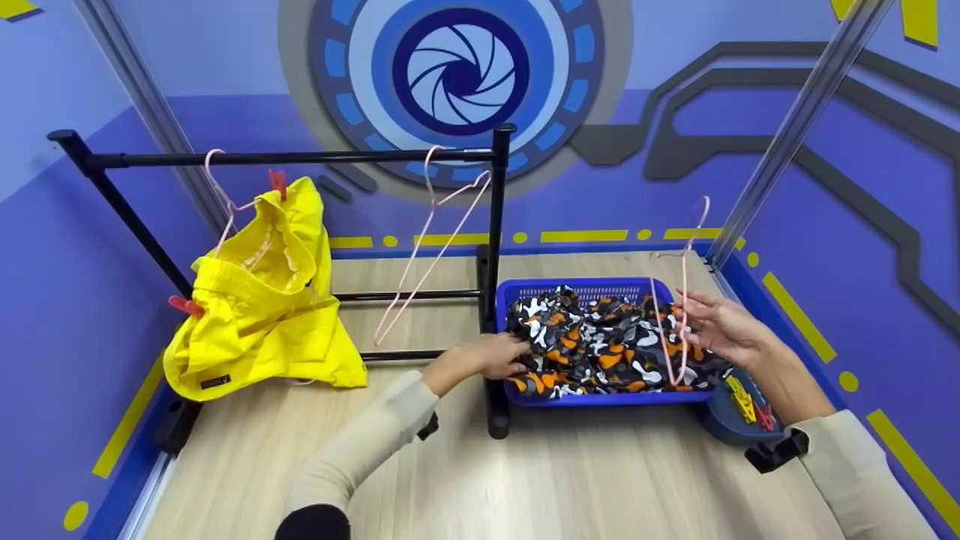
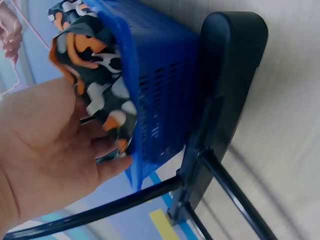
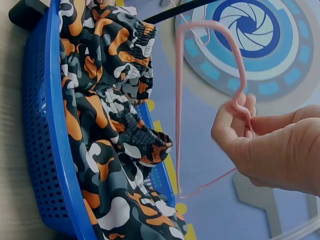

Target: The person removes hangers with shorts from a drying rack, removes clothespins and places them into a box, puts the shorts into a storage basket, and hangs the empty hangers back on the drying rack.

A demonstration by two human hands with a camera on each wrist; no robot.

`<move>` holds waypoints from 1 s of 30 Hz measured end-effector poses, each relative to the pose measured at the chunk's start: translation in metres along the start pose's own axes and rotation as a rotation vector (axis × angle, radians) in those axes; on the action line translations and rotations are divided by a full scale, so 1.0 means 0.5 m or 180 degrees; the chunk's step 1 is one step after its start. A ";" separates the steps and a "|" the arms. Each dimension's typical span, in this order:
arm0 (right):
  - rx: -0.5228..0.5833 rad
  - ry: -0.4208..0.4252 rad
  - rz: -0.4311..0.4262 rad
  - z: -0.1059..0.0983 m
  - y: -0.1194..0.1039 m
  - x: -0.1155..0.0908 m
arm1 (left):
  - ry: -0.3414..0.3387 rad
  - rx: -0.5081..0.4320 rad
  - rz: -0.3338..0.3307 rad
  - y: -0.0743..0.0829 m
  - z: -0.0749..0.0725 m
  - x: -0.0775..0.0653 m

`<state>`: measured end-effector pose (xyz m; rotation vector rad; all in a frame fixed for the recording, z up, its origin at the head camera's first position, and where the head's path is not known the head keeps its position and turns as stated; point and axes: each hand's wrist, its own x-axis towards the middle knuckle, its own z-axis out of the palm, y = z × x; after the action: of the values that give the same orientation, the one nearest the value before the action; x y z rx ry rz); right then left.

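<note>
A camouflage garment [image 1: 600,341] in black, grey, white and orange lies bunched in a blue basket [image 1: 600,400]; the right wrist view shows gathered elastic edges on the cloth. At the basket's left end, my left hand [image 1: 501,355] grips the garment, its fingers curled partly behind the fabric in the left wrist view [image 2: 55,145]. A pink hanger [image 3: 178,110] is pinched between the thumb and fingers of my right hand [image 1: 724,326]. It hangs upright over the basket's right part, hook up, in front of the cloth.
Left of the basket stands a black rack [image 1: 300,157]. From it hang a yellow garment [image 1: 262,322], held by red clips [image 1: 185,305], and bare pink hangers [image 1: 409,285]. A dark bowl [image 1: 724,424] with yellow and red clothespins [image 1: 742,401] sits at the basket's right front corner.
</note>
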<state>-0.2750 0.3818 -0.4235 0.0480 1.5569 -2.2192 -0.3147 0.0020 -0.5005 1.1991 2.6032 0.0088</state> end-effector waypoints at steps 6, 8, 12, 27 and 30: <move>-0.0183 -0.0155 -0.0009 0.021 0.005 -0.008 | 0.0219 -0.0508 0.0346 -0.014 -0.044 -0.045; -0.0221 -0.0272 -0.0045 0.034 0.002 -0.014 | 0.0441 -0.0649 0.0375 -0.022 -0.068 -0.062; -0.0247 -0.0578 -0.0221 0.064 -0.008 -0.031 | 0.1123 -0.0989 0.0264 -0.056 -0.137 -0.103; -0.0757 -0.1622 -0.0614 0.168 -0.065 -0.121 | 0.4358 -0.0337 -0.1600 -0.315 -0.329 -0.302; -0.0686 -0.1826 -0.0592 0.180 -0.071 -0.133 | 0.4092 -0.0263 -0.1964 -0.350 -0.325 -0.328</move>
<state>-0.2083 0.3320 -0.3406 -0.7548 1.4903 -1.9319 -0.3841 -0.2177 -0.3249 0.2254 3.8373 1.0570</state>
